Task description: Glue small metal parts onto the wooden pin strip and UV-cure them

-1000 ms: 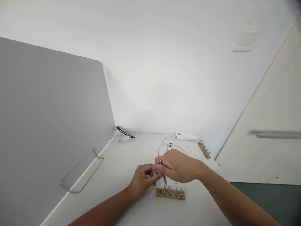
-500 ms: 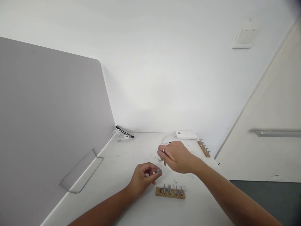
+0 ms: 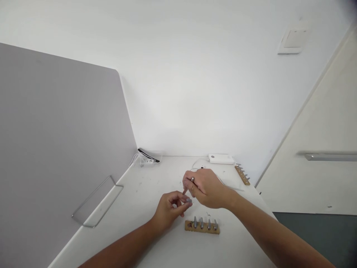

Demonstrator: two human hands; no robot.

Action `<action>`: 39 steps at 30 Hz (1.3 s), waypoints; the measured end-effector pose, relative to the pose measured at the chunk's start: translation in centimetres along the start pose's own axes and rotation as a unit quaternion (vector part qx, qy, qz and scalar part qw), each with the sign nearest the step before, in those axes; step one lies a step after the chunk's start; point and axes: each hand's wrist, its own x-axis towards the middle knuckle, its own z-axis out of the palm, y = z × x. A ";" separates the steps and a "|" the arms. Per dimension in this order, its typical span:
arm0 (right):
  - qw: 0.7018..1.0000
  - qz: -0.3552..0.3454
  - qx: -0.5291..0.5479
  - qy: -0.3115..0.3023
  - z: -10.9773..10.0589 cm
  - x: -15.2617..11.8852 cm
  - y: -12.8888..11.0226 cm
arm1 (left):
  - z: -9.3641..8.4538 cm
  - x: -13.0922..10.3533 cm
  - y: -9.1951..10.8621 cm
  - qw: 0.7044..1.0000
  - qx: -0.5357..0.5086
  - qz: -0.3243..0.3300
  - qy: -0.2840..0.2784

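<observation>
Clearly, from the head view, your left hand [image 3: 169,210] pinches a small grey piece [image 3: 189,201] between thumb and fingertips, above the white table [image 3: 156,223]. At two o'clock from that piece, your right hand [image 3: 211,188] closes round a slim tool [image 3: 192,179]; its shiny rounded end shows above the fist. Whether the tool's lower end touches the piece, you cannot tell.

Handling, as judged: the piece looks light, hard and perhaps slick, so pinch it by opposite sides with the finger pads, close to its middle. The tool seems stiff, smooth and fairly light; a full wrap along its shaft should stop it rolling. Neither looks fragile.

At five o'clock from the piece, near your left fingers, lies a wooden strip [image 3: 202,231] with four grey pegs [image 3: 201,223] standing in it. Further off, a second strip [image 3: 242,175] sits at two o'clock, a white device [image 3: 221,159] at one.
</observation>
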 end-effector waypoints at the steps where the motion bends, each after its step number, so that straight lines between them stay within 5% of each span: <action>1: 1.000 0.006 -0.009 0.014 -0.1 0.0 0.4 | 0.0 0.0 0.0 1.000 -0.003 -0.002 0.001; 5: 0.999 0.033 -0.040 -0.003 -0.9 0.1 1.5 | 0.1 0.1 -0.3 1.000 -0.006 -0.012 0.001; 12: 0.986 -0.041 0.013 -0.164 -1.9 -0.1 0.1 | 0.0 0.1 -0.2 1.000 0.004 -0.006 -0.009; 16: 0.991 -0.060 0.021 -0.115 -1.1 -0.2 -0.6 | -0.1 -0.1 0.2 1.000 0.010 0.010 -0.015; 23: 1.000 0.019 -0.015 0.004 -1.0 0.0 0.7 | 0.0 0.1 -0.7 1.000 -0.010 -0.002 0.005; 27: 0.997 0.048 -0.049 -0.023 -1.5 0.1 1.2 | 0.1 0.1 -0.8 1.000 -0.016 -0.010 0.008; 33: 0.995 -0.006 -0.005 -0.103 -1.8 0.1 -0.2 | 0.2 0.0 0.3 1.000 -0.015 -0.011 0.003; 39: 0.997 -0.008 0.065 -0.049 -0.6 0.0 -0.6 | 0.0 0.1 0.4 1.000 0.004 0.006 0.000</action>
